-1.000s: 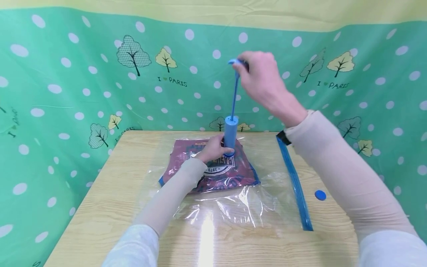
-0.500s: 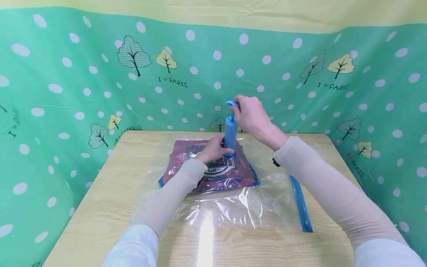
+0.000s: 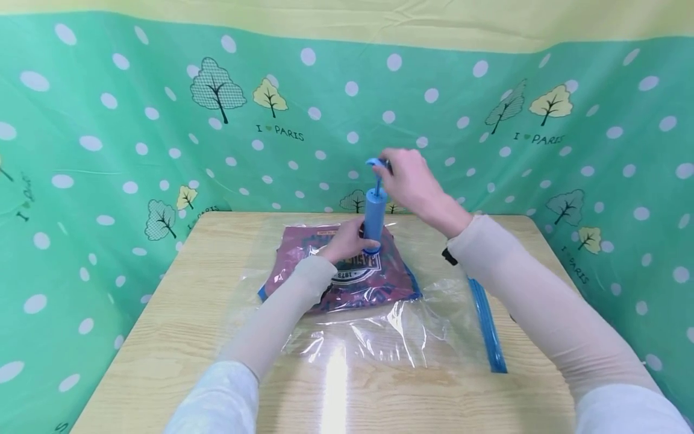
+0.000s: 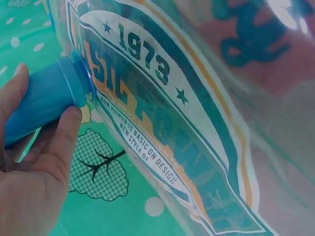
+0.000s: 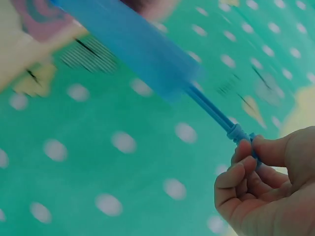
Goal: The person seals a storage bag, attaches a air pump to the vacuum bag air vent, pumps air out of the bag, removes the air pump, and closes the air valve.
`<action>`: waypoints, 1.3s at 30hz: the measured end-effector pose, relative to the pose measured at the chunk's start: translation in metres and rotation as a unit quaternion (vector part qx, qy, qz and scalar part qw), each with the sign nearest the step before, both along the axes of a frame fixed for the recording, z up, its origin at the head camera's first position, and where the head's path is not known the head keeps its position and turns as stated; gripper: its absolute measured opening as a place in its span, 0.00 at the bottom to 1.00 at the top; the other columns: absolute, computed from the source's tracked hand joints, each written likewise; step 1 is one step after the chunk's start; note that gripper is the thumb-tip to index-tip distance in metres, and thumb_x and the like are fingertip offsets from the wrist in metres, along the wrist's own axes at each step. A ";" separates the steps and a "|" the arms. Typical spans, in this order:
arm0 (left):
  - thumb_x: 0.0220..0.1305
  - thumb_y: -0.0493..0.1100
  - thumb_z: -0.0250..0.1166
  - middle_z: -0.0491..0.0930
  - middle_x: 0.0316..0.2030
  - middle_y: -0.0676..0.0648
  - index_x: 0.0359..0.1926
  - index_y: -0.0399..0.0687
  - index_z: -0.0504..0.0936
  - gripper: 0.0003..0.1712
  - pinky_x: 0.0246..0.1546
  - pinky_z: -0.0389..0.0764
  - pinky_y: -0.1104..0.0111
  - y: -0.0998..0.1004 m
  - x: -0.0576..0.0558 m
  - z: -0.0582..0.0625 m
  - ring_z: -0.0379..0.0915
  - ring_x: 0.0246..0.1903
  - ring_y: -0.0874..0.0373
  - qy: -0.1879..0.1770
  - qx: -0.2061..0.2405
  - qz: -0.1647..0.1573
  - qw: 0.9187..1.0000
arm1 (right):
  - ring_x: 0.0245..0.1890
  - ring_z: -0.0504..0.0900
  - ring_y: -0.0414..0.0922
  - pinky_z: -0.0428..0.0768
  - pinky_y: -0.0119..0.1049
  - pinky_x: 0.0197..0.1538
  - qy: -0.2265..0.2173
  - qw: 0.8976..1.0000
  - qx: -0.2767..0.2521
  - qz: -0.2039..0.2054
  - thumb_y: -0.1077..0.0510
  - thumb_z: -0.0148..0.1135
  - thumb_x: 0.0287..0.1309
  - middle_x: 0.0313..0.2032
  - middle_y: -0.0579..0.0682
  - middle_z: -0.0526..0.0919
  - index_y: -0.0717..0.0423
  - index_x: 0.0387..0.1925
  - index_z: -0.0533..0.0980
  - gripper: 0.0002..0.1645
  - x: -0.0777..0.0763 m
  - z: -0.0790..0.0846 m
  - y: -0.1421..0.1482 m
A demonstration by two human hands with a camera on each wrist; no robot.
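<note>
A blue hand pump [image 3: 375,217] stands upright on a clear plastic vacuum storage bag [image 3: 434,325]. Inside the bag lies a folded maroon garment [image 3: 293,253] with printed lettering, also large in the left wrist view. My left hand [image 3: 347,241] grips the pump's barrel low down, its fingers and thumb around it; the left wrist view shows the barrel's end against the bag over the print. My right hand [image 3: 406,181] holds the pump's handle [image 3: 375,161] above the barrel, with a short length of rod showing between. In the right wrist view its fingers [image 5: 229,184] curl at the handle.
A blue zip strip [image 3: 488,331] runs along the bag's right edge, partly hidden by the right forearm. The wooden table [image 3: 162,337] carries a bright light reflection at the front. A green dotted curtain [image 3: 325,120] hangs behind and along both sides.
My right hand has pushed the handle down from high above the barrel, and it sits slightly higher now than half a second ago. The left hand has stayed on the barrel.
</note>
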State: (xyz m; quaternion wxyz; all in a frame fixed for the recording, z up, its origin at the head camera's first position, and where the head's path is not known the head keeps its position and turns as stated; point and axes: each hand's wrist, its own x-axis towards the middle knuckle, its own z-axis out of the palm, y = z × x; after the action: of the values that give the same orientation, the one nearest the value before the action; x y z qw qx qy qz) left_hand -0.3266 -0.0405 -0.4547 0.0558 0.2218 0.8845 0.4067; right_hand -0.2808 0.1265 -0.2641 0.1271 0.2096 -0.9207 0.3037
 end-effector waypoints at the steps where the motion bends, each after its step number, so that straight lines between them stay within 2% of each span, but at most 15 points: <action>1: 0.70 0.41 0.73 0.83 0.56 0.38 0.68 0.38 0.73 0.31 0.55 0.83 0.56 0.000 0.000 0.001 0.83 0.53 0.46 0.001 -0.001 0.000 1.000 | 0.21 0.71 0.47 0.71 0.38 0.25 0.006 1.000 -0.006 -0.002 0.58 0.55 0.80 0.34 0.54 0.83 0.65 0.54 0.81 0.15 0.002 0.011 -0.001; 4: 0.69 0.41 0.74 0.83 0.56 0.37 0.67 0.37 0.74 0.31 0.56 0.82 0.55 -0.001 0.003 0.005 0.82 0.53 0.45 0.002 -0.001 0.003 1.000 | 0.24 0.71 0.47 0.72 0.36 0.28 0.033 0.999 -0.025 -0.018 0.57 0.54 0.81 0.37 0.54 0.84 0.63 0.58 0.81 0.17 0.010 0.045 -0.001; 7: 0.70 0.41 0.73 0.83 0.56 0.37 0.68 0.36 0.73 0.31 0.57 0.82 0.55 -0.001 0.004 0.005 0.82 0.53 0.45 0.001 -0.001 0.006 1.000 | 0.24 0.70 0.47 0.69 0.35 0.28 0.076 0.996 -0.042 -0.034 0.55 0.54 0.81 0.38 0.54 0.84 0.62 0.58 0.82 0.18 0.017 0.071 -0.001; 9: 0.70 0.41 0.73 0.83 0.57 0.37 0.68 0.36 0.73 0.31 0.57 0.82 0.55 -0.001 0.003 0.004 0.82 0.54 0.45 -0.002 -0.002 0.008 1.000 | 0.25 0.69 0.47 0.67 0.35 0.29 0.095 0.993 -0.048 -0.042 0.54 0.54 0.81 0.38 0.53 0.84 0.62 0.58 0.82 0.19 0.020 0.079 0.000; 11: 0.70 0.41 0.73 0.83 0.56 0.37 0.68 0.36 0.73 0.31 0.57 0.82 0.55 -0.001 0.002 0.004 0.82 0.54 0.45 -0.005 -0.001 0.011 1.000 | 0.25 0.69 0.48 0.66 0.35 0.30 0.113 0.991 -0.055 -0.043 0.55 0.54 0.81 0.37 0.54 0.84 0.64 0.57 0.82 0.19 0.020 0.080 0.000; 13: 0.70 0.42 0.73 0.83 0.56 0.37 0.68 0.36 0.73 0.32 0.57 0.82 0.55 -0.001 0.002 0.005 0.82 0.54 0.45 -0.007 0.000 0.012 1.000 | 0.26 0.70 0.48 0.67 0.35 0.30 0.120 0.990 -0.060 -0.040 0.55 0.54 0.81 0.38 0.56 0.85 0.65 0.57 0.82 0.19 0.018 0.073 0.001; 15: 0.70 0.42 0.73 0.83 0.56 0.37 0.68 0.36 0.73 0.32 0.57 0.82 0.55 -0.001 0.001 0.005 0.82 0.54 0.45 -0.008 -0.002 0.011 1.000 | 0.26 0.72 0.48 0.71 0.35 0.30 0.116 0.991 -0.064 -0.034 0.57 0.55 0.80 0.38 0.57 0.85 0.67 0.56 0.82 0.18 0.012 0.058 0.000; 19: 0.69 0.42 0.74 0.83 0.55 0.38 0.68 0.38 0.74 0.31 0.56 0.82 0.57 -0.001 -0.001 0.004 0.83 0.53 0.46 0.000 -0.002 0.004 1.000 | 0.25 0.76 0.48 0.77 0.36 0.28 0.049 0.998 -0.040 -0.024 0.60 0.56 0.79 0.36 0.57 0.85 0.66 0.54 0.82 0.15 -0.001 0.012 -0.003; 23: 0.70 0.42 0.73 0.83 0.55 0.39 0.69 0.39 0.73 0.31 0.55 0.83 0.59 -0.002 -0.002 0.001 0.83 0.52 0.48 0.007 0.000 0.001 1.000 | 0.23 0.76 0.49 0.75 0.39 0.27 0.005 1.000 -0.002 -0.020 0.58 0.55 0.80 0.30 0.56 0.81 0.66 0.49 0.81 0.14 -0.006 -0.037 -0.007; 25: 0.70 0.42 0.73 0.83 0.56 0.39 0.70 0.39 0.72 0.32 0.54 0.83 0.59 -0.002 -0.002 0.000 0.83 0.52 0.47 0.009 0.000 -0.002 1.000 | 0.22 0.76 0.49 0.73 0.40 0.27 0.002 1.000 0.004 -0.023 0.58 0.54 0.81 0.28 0.55 0.80 0.64 0.47 0.81 0.14 -0.007 -0.048 -0.007; 27: 0.70 0.42 0.73 0.83 0.56 0.39 0.71 0.39 0.72 0.32 0.54 0.83 0.58 -0.002 -0.003 0.000 0.83 0.52 0.47 0.009 0.003 -0.002 1.000 | 0.21 0.74 0.50 0.71 0.40 0.27 0.002 1.000 0.005 -0.020 0.58 0.54 0.81 0.25 0.55 0.77 0.63 0.44 0.81 0.13 -0.007 -0.050 -0.007; 31: 0.69 0.42 0.74 0.84 0.55 0.38 0.68 0.38 0.74 0.31 0.54 0.83 0.58 -0.001 -0.003 0.000 0.84 0.52 0.46 0.015 0.005 0.008 1.000 | 0.20 0.70 0.48 0.69 0.39 0.26 -0.003 1.000 0.005 -0.002 0.59 0.55 0.80 0.25 0.55 0.77 0.64 0.42 0.81 0.13 -0.006 -0.027 -0.005; 36: 0.69 0.41 0.74 0.84 0.55 0.37 0.66 0.37 0.75 0.29 0.55 0.83 0.57 0.001 0.000 0.000 0.84 0.52 0.46 0.016 0.003 0.006 1.000 | 0.22 0.70 0.47 0.70 0.36 0.26 -0.003 1.000 -0.011 -0.006 0.58 0.55 0.80 0.33 0.54 0.83 0.64 0.54 0.82 0.16 0.000 0.026 0.002; 39: 0.69 0.40 0.73 0.83 0.56 0.37 0.67 0.37 0.74 0.30 0.57 0.82 0.56 0.002 0.002 0.000 0.83 0.53 0.46 0.009 0.003 0.005 1.000 | 0.25 0.71 0.48 0.72 0.36 0.28 0.022 0.999 -0.014 -0.020 0.56 0.54 0.81 0.39 0.54 0.85 0.61 0.58 0.82 0.18 0.008 0.057 0.005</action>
State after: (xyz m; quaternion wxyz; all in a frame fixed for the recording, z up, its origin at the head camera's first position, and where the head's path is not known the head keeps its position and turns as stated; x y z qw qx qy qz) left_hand -0.3244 -0.0382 -0.4545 0.0449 0.2213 0.8847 0.4078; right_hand -0.2726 0.1320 -0.2070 0.1567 0.1958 -0.9173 0.3093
